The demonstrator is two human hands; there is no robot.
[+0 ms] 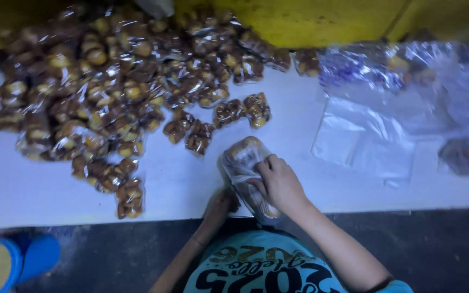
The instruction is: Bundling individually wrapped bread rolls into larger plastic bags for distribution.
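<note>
A clear plastic bag (pixel 241 163) filled with small brown pastries stands near the front edge of the white table (pixel 39 190). My right hand (pixel 279 182) grips the side of this bag from above. My left hand (pixel 219 205) is at the table's edge, under the bag's lower end, touching it. A big heap of small wrapped brown pastries (pixel 109 81) covers the back left of the table. A few loose wrapped pastries (pixel 197 137) lie just beyond the bag.
A pile of empty clear plastic bags (pixel 386 114) lies at the right. Another dark packet (pixel 467 154) sits at the far right. A yellow wall (pixel 321 19) runs behind the table. A blue object (pixel 12 263) is at the lower left, below the table.
</note>
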